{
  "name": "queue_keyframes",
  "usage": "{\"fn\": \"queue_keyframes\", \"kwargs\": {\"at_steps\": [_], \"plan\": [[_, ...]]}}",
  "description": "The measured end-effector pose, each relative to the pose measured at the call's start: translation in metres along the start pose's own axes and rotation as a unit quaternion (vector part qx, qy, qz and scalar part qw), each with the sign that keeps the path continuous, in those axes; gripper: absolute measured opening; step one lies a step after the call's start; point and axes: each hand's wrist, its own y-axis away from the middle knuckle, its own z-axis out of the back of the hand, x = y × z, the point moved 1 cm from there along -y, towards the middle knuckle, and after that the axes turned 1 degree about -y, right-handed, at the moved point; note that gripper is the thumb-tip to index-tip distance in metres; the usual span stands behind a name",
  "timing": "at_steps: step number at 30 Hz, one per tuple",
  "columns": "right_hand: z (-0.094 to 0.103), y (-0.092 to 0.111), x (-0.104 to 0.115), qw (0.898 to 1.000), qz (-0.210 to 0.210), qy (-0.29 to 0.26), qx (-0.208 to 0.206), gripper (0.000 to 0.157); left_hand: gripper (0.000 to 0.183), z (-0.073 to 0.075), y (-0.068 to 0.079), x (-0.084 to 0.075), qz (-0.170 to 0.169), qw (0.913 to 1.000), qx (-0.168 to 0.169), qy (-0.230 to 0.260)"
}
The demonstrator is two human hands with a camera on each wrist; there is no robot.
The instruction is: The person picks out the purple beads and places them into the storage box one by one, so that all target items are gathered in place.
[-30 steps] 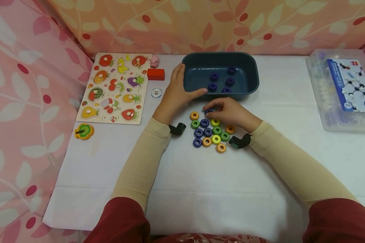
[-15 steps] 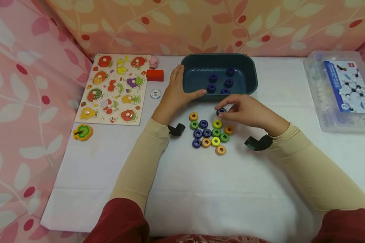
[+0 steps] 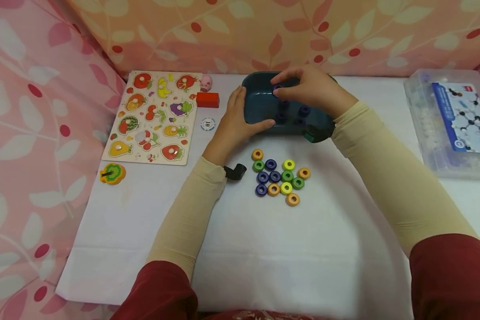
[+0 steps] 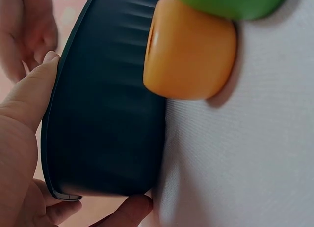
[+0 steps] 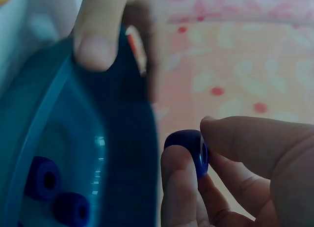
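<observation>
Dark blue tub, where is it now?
In the head view, the tub is near the far edge of the table, left hand at the tub's left end, right hand over it.

This appears to be a fabric-walled play corner, as leaf-print cloth [image 3: 160,33] hangs behind a white-covered table [image 3: 304,258] bearing a fruit puzzle board [image 3: 145,126], a pink pig figure [image 3: 206,83] and a molecule-labelled plastic box [image 3: 429,129].

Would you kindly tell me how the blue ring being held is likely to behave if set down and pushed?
The blue ring looks stiff, showing no visible dent while pinched. Its rounded side may let it roll if it stands on edge. Laid hole-up on its flatter face, it would more likely slide.
</observation>
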Motion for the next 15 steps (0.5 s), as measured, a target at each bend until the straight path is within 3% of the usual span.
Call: {"fn": "queue_keyframes", "kwargs": {"at_steps": [10,15], "plan": [[-0.012,-0.043,-0.016,0.995,-0.073,-0.033,0.066,0.054,0.123,0.000,0.000,-0.002,-0.002,0.9999,0.005,-0.010],[-0.015,-0.045,-0.027,0.989,-0.096,-0.057,0.099,0.060,0.123,0.004,0.002,-0.003,0.007,0.9998,0.011,-0.017]]}}
